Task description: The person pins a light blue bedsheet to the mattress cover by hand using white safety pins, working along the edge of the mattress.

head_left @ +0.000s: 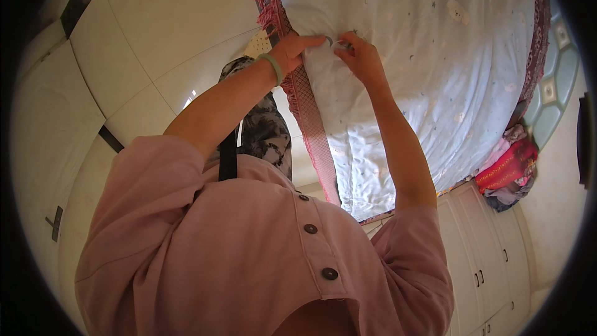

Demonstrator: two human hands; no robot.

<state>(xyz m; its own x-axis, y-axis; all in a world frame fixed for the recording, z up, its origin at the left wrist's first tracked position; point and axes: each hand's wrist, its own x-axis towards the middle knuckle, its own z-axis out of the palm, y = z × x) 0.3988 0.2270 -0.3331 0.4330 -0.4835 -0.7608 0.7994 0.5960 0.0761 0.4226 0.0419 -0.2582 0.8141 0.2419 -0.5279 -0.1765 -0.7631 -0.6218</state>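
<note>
A pale blue-white quilt point(404, 87), printed with small moons, stars and cloud-like figures, spreads over a bed. At its left edge my left hand point(292, 52), with a pale green bangle on the wrist, is closed on the fabric; one digit stretches across the top and the others are mostly hidden. Just to its right, my right hand point(362, 59) hovers close over the quilt. Its thumb and fingertips pinch together, near a small whitish bit too fine to name. A small gap separates the two hands.
A red fringed cover point(305, 103) hangs along the bed's left side. Folded clothes point(510, 168), some red, lie at the bed's near right corner. White cabinets point(479, 255) stand at lower right. Pale floor tiles point(155, 37) extend to the left, with a door point(50, 149) beyond.
</note>
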